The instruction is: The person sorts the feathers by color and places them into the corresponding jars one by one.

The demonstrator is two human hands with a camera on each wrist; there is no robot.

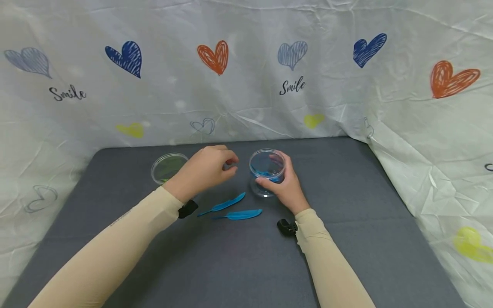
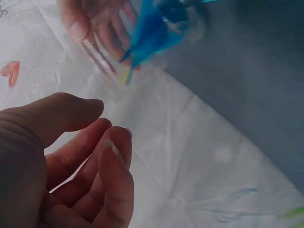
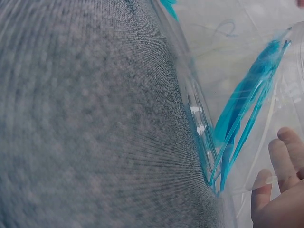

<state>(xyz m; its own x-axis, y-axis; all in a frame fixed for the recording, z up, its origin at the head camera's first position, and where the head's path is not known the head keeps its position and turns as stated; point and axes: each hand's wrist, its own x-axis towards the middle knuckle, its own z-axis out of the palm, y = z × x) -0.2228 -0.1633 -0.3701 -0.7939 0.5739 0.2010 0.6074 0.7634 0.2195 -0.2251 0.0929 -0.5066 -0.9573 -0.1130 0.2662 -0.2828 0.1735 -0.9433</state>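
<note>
A clear plastic jar (image 1: 259, 189) with blue feathers (image 3: 249, 90) inside stands on the table, its top uncovered. My right hand (image 1: 286, 184) grips the jar's right side, thumb at the front and fingers behind. To the left of the jar, my left hand (image 1: 208, 169) hovers with its fingers loosely bent. In the left wrist view its thumb and fingertips sit close, with nothing seen between them. Two more blue feathers lie on the cloth below the hands, an upper feather (image 1: 226, 205) and a lower feather (image 1: 244, 214).
Another clear round container (image 1: 152, 171) with something green in it stands behind my left wrist, partly hidden. Dark grey cloth (image 1: 231, 265) covers the table. A white curtain (image 1: 246, 98) printed with hearts hangs at the back and sides.
</note>
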